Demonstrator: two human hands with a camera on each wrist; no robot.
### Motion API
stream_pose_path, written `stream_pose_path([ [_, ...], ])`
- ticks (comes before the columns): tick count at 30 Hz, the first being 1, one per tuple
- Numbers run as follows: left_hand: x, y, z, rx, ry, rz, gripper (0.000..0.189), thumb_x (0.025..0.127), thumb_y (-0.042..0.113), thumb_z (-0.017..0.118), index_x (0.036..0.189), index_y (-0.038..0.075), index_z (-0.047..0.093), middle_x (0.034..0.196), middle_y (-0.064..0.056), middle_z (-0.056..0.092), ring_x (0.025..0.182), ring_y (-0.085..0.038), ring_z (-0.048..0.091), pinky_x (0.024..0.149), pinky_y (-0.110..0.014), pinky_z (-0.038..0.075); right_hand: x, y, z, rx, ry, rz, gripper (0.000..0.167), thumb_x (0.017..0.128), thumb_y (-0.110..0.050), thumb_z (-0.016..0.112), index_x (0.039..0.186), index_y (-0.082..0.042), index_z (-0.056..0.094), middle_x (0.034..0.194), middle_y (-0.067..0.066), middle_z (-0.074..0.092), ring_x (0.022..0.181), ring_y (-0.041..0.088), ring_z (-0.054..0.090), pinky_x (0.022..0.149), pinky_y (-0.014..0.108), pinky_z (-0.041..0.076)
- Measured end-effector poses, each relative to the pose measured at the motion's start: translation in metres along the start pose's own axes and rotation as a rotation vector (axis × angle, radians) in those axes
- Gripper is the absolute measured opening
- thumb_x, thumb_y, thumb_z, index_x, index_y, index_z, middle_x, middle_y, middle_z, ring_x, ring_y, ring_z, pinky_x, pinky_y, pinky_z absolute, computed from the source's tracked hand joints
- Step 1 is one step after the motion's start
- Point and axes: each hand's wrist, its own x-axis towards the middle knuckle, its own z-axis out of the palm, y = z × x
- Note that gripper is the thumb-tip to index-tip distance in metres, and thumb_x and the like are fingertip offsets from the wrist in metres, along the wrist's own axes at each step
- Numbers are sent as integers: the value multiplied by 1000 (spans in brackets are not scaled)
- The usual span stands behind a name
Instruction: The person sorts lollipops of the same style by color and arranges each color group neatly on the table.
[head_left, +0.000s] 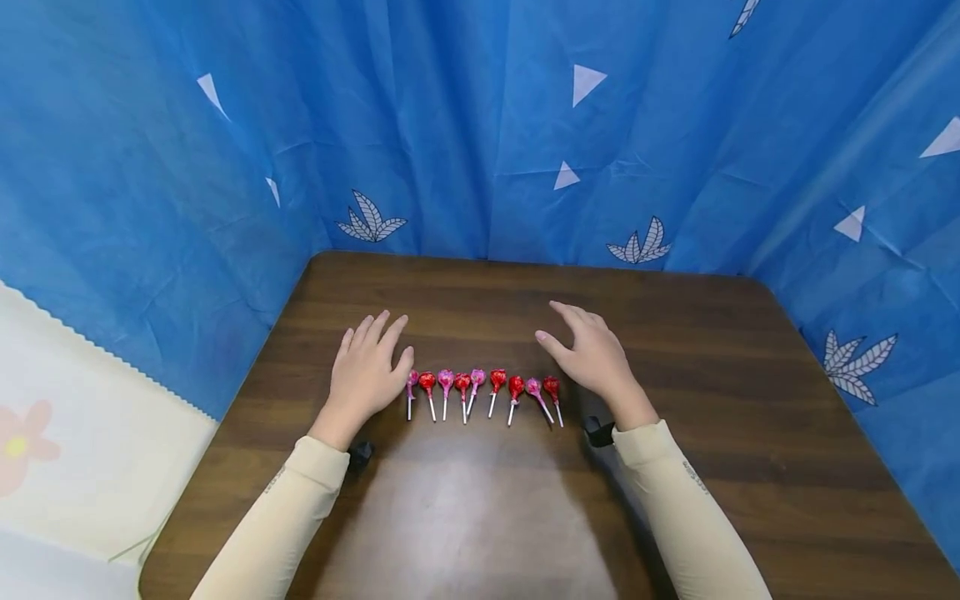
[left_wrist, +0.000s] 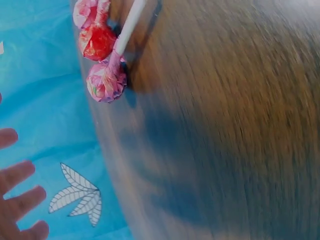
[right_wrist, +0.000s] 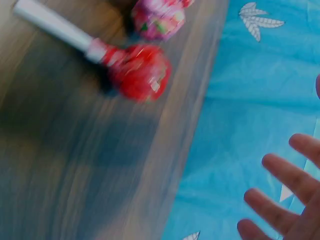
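A row of several lollipops in red and pink wrappers lies across the middle of the table, white sticks toward the person. At the row's left end is a pink lollipop (head_left: 412, 379), also in the left wrist view as a pink lollipop (left_wrist: 106, 82). My left hand (head_left: 366, 371) hovers just left of it, fingers spread and holding nothing. The right end is a red lollipop (head_left: 551, 386), large in the right wrist view as a red lollipop (right_wrist: 141, 73). Beside it my right hand (head_left: 594, 354) is held with fingers extended and apart, nothing in its grasp.
The dark wooden table (head_left: 465, 533) has rounded far corners. A blue curtain (head_left: 465, 125) with white triangles and leaf prints hangs along its back and right sides. At the left is a cream cloth (head_left: 90, 467) with a flower print.
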Motion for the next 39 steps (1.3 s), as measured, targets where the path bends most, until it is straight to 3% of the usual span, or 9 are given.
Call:
stream_pose_path([
  [7, 3, -5, 0, -117, 19, -6, 49, 98, 35, 55, 142, 14, 53, 145, -15, 52, 133, -40, 46, 106, -64, 33, 10, -24, 12, 105, -74, -69, 65, 93, -47, 65, 148, -19, 45, 151, 6, 49, 140, 32, 41, 113, 56, 36],
  [11, 2, -9, 2, -128, -27, -23, 48, 97, 35, 58, 141, 15, 54, 140, -14, 55, 129, -40, 48, 104, -62, 33, 17, -43, 26, 79, -147, -124, 63, 91, -45, 69, 145, -19, 50, 148, 4, 52, 137, 30, 44, 112, 52, 38],
  [20, 3, -7, 11, -117, -76, 44, 45, 90, 37, 71, 128, 15, 64, 134, -12, 57, 126, -37, 49, 103, -60, 36, 24, -71, 62, -24, -271, -265, 57, 87, -41, 75, 137, -17, 59, 138, 2, 61, 129, 28, 50, 112, 50, 37],
  [29, 6, -5, 24, -60, -149, 77, 44, 85, 41, 77, 121, 17, 68, 138, -10, 54, 132, -33, 43, 104, -58, 30, 27, -77, 81, -55, -319, -259, 48, 86, -40, 77, 127, -19, 66, 129, 0, 67, 121, 25, 54, 110, 49, 37],
  [39, 10, -4, 29, -47, -197, 67, 25, 88, 37, 75, 105, 18, 75, 130, -6, 61, 130, -30, 46, 103, -54, 31, 32, -80, 96, -89, -290, -258, 37, 85, -40, 77, 116, -19, 72, 117, -2, 72, 117, 24, 56, 102, 46, 41],
])
